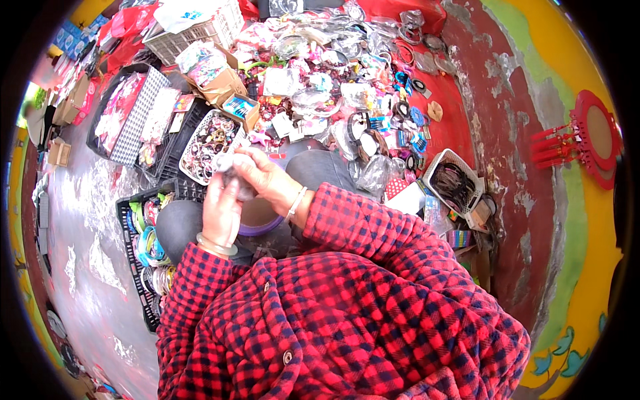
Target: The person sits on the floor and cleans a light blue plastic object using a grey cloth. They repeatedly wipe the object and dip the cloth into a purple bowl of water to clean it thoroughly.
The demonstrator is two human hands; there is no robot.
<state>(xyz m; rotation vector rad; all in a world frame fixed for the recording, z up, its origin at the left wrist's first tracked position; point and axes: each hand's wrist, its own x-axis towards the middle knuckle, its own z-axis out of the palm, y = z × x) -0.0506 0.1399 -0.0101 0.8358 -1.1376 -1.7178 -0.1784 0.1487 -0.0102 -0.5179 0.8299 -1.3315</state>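
Both hands meet above my knees, closed on a small crumpled piece of whitish clear plastic (pixel 245 191); what it may contain I cannot make out. My left hand (pixel 221 212) has its fingers up around the plastic from below. From the right, my right hand (pixel 268 179) reaches over with bent fingers and pinches it near the top. Beneath the hands, between my knees, is a round brown thing with a purple rim (pixel 261 231), partly covered by my arms. Just beyond the fingers stands a white basket (pixel 189 175) of mixed hair ties.
A heap of packaged trinkets (pixel 313 73) covers the red cloth (pixel 445 123) ahead. Black crates (pixel 127 217) stand on the left, one holding colourful bands. A white basket (pixel 475 175) of dark bands sits at right by the peeling wall (pixel 513 160). Further back is a pale crate (pixel 200 33).
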